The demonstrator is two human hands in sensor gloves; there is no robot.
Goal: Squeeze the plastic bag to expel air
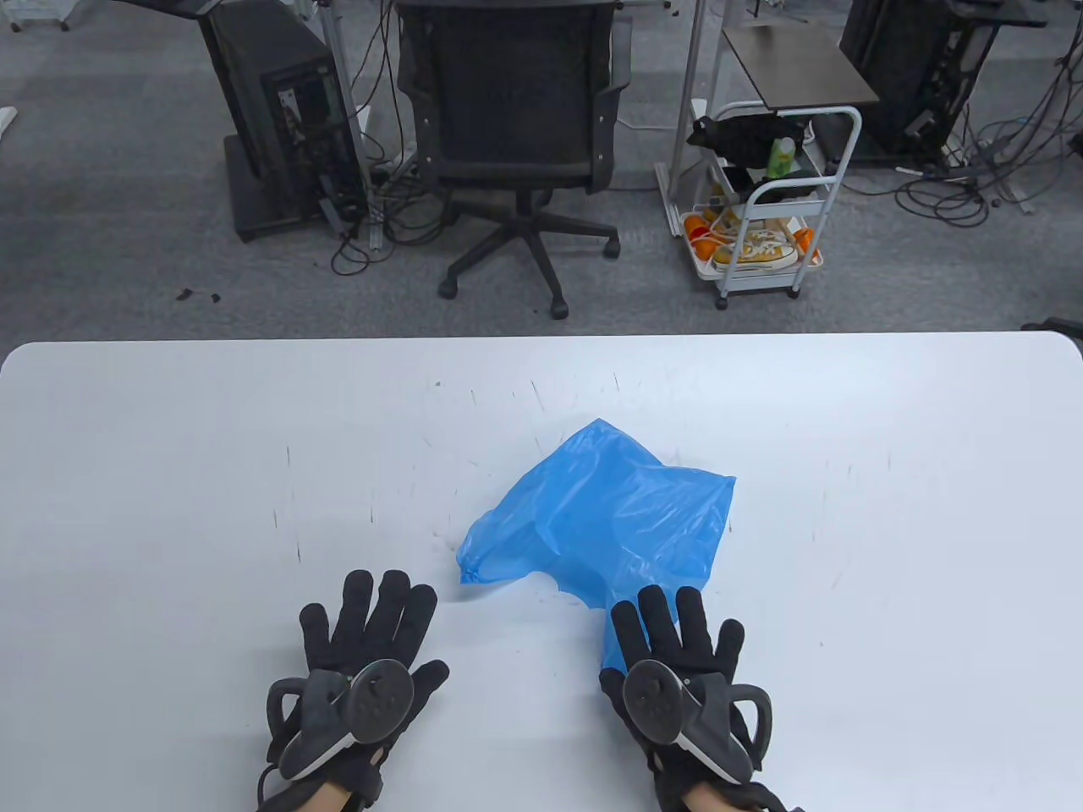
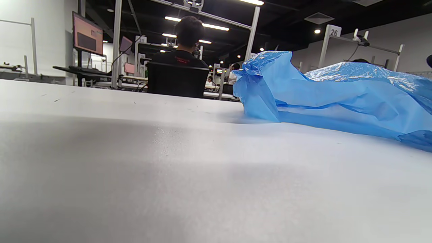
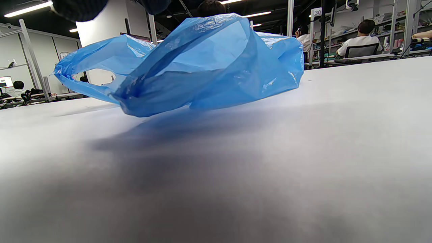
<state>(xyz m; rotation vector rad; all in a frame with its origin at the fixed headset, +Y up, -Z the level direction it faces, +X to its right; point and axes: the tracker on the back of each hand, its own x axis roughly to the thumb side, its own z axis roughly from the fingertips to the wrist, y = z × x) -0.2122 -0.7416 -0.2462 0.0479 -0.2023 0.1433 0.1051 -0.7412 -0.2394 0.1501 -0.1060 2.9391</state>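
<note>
A crumpled blue plastic bag lies puffed up in the middle of the white table. One handle strip trails toward the near edge. My right hand lies flat with fingers spread, right beside that strip and touching it; it holds nothing. My left hand lies flat on the table, fingers spread, to the left of the bag and apart from it. The bag also shows in the left wrist view and in the right wrist view, where my gloved fingertips show at the top edge.
Beyond the table's far edge stand a black office chair, a computer tower and a white cart holding shoes and bottles. White tabletop lies on both sides of the bag.
</note>
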